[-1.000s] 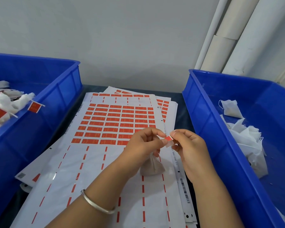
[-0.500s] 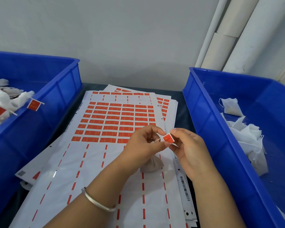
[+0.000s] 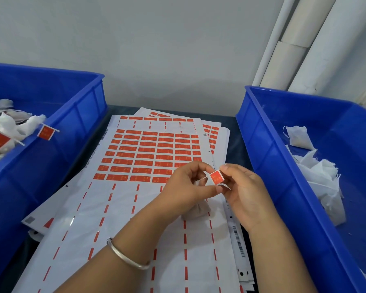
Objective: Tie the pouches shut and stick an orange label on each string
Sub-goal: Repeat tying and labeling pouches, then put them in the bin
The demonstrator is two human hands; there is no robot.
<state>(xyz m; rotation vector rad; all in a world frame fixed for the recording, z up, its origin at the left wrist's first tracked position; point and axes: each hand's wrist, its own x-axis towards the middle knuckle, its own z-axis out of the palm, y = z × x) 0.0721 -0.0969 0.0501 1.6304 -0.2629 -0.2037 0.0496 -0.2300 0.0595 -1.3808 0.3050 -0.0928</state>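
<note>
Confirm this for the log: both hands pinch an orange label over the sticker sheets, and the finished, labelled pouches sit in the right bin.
Wrong bin. In the head view the labelled pouches lie in the left bin; the right bin holds unlabelled ones. The left hand and right hand do pinch the orange label over the sticker sheets.

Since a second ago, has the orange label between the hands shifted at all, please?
Cannot tell; the orange label sits at the same spot by the label sheet's right edge, only turned more face-on.

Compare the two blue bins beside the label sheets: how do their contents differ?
The left bin holds white pouches carrying orange labels; the right bin holds white pouches with no labels visible. The left bin's pile sits at its left edge; the right bin's lies along its middle. Both are blue plastic.
</note>
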